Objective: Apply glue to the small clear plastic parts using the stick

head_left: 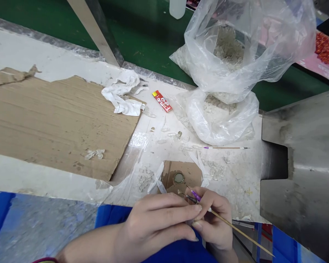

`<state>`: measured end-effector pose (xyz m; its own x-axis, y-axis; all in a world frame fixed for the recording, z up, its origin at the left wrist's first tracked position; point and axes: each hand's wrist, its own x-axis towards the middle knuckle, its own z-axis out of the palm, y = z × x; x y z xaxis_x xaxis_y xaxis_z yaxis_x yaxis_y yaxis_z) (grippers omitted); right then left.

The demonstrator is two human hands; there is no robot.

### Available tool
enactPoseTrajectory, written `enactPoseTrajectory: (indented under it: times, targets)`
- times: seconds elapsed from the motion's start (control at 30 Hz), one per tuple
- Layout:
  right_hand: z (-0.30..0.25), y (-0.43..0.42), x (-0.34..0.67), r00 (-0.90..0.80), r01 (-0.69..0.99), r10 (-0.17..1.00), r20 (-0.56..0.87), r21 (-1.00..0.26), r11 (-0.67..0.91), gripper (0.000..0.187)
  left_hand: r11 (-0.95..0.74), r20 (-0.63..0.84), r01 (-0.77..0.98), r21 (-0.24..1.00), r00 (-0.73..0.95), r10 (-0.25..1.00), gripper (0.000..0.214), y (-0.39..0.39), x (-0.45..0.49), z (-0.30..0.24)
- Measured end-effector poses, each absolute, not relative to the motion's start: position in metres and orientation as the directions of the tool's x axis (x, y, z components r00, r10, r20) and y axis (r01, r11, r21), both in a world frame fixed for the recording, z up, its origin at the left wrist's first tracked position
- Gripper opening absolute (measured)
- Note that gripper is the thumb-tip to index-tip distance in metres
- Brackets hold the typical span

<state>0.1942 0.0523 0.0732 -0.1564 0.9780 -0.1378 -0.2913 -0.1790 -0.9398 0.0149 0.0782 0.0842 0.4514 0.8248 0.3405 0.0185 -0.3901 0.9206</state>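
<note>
My right hand point(215, 215) is closed round a thin wooden stick point(241, 232), which slants down to the right. A purple needle-like tip point(196, 195) and a dark needle-like tip point(191, 199) stick out side by side between my hands. A small pale bit point(179, 192) shows at the dark tip's end. My left hand point(156, 221) meets the right, its fingers bent and pressed together; what they pinch is hidden. Just beyond my hands, a round, bead-edged piece point(178, 178) lies on a small cardboard square point(193, 171).
Another stick point(224, 147) lies on the white table point(241, 186). Behind it stand two plastic bags point(222, 124) of clear pieces. A red packet point(162, 101), crumpled white tissue point(124, 93) and large cardboard point(57, 120) lie leftward. A metal housing point(307, 157) borders the right.
</note>
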Motion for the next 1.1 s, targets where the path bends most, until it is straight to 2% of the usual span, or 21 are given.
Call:
enactPoseTrajectory:
  times: [0.2,0.57,0.73,0.93,1.1]
  targets:
    - [0.075,0.053,0.194,-0.159,-0.296,0.972,-0.173,-0.931,-0.214,0.037,-0.413,0.370,0.006,0.911,0.430,0.823,0.033,0.069,0.019,0.072]
    - [0.074,0.052,0.192,-0.193,-0.335,0.963,-0.190,-0.909,-0.246,0.042,-0.503,0.406,0.032,0.864,0.546,0.733,0.045,0.068,0.010,0.061]
    - [0.074,0.050,0.190,-0.165,-0.314,0.971,-0.172,-0.924,-0.217,0.047,-0.483,0.404,0.004,0.876,0.544,0.735,0.040,0.070,0.011,0.060]
    - [0.083,0.050,0.188,-0.132,-0.270,0.964,-0.229,-0.928,-0.258,0.047,-0.459,0.400,-0.028,0.888,0.542,0.739,0.039,0.069,0.016,0.058]
    - [0.084,0.046,0.190,-0.124,-0.232,0.957,-0.264,-0.930,-0.286,0.043,-0.346,0.322,-0.035,0.938,0.463,0.826,0.033,0.074,0.018,0.072]
